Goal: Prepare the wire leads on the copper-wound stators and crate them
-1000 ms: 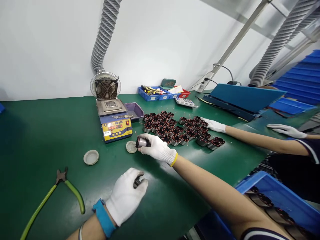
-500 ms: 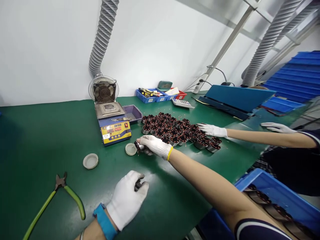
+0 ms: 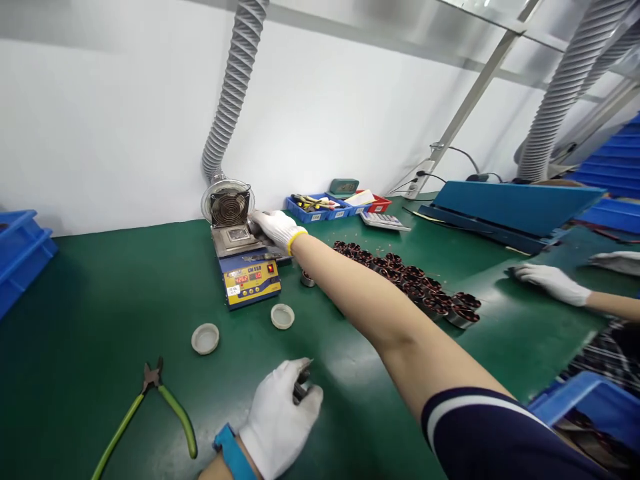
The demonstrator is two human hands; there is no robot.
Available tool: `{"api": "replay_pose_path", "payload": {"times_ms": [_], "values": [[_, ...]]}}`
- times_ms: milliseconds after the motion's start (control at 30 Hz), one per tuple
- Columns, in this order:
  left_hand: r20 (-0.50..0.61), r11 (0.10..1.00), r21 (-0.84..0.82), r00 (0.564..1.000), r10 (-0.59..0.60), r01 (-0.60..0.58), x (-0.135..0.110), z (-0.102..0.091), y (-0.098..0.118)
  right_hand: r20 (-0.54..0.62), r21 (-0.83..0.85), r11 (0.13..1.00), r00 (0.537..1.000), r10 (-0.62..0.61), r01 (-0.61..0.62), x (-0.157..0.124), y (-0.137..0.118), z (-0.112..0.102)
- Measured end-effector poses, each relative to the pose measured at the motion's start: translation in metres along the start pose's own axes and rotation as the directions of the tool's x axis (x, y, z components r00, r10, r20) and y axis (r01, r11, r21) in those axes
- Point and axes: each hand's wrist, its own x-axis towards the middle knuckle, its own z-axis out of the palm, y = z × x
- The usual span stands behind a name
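Observation:
My right hand (image 3: pixel 277 227), in a white glove with a yellow cuff edge, reaches forward to the solder pot (image 3: pixel 234 239). Its fingers are closed around a motor stator (image 3: pixel 254 227), mostly hidden by the glove, held at the right edge of the pot's top. My left hand (image 3: pixel 284 417), also gloved and wearing a blue wristband, is low over the green table. Its fingers are half curled, with the thumb and forefinger apart; the fingertips look dark, and I see nothing held there. Two small round white dishes, the left dish (image 3: pixel 205 339) and the right dish (image 3: pixel 283 317), lie ahead of it.
Green-handled cutters (image 3: pixel 152 379) lie open at the left. Copper-wound stators (image 3: pixel 415 283) crowd the table beyond my right arm. A co-worker's gloved hand (image 3: pixel 553 283) rests farther right. Blue tool bins (image 3: pixel 314 217) line the wall, and a grey hose (image 3: pixel 235 87) hangs above the pot.
My right hand has carried the stator from beside the small dish up to the solder pot. The co-worker's hand has moved away from the stators. The view has shifted left.

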Motion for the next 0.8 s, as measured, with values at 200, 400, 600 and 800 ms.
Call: {"api": "replay_pose_path", "payload": {"times_ms": [200, 400, 600, 800], "values": [[0.011, 1.0, -0.009, 1.0, -0.016, 0.016, 0.002, 0.001, -0.002, -0.035, -0.165, 0.986, 0.999, 0.006, -0.011, 0.026, -0.012, 0.017], [0.023, 0.999, 0.045, 0.999, -0.026, 0.025, 0.002, -0.003, 0.005, -0.073, -0.245, 0.963, 0.989, -0.132, 0.111, 0.035, -0.02, 0.008], [0.02, 0.998, 0.065, 1.0, 0.003, -0.004, 0.001, -0.003, 0.006, -0.093, -0.555, 0.795, 0.932, -0.35, 0.243, 0.034, -0.024, 0.025], [0.036, 0.997, 0.081, 0.999, 0.0, -0.003, 0.0, -0.006, 0.009, -0.073, -0.559, 0.8, 0.948, -0.31, 0.218, 0.029, -0.017, 0.033]]}}
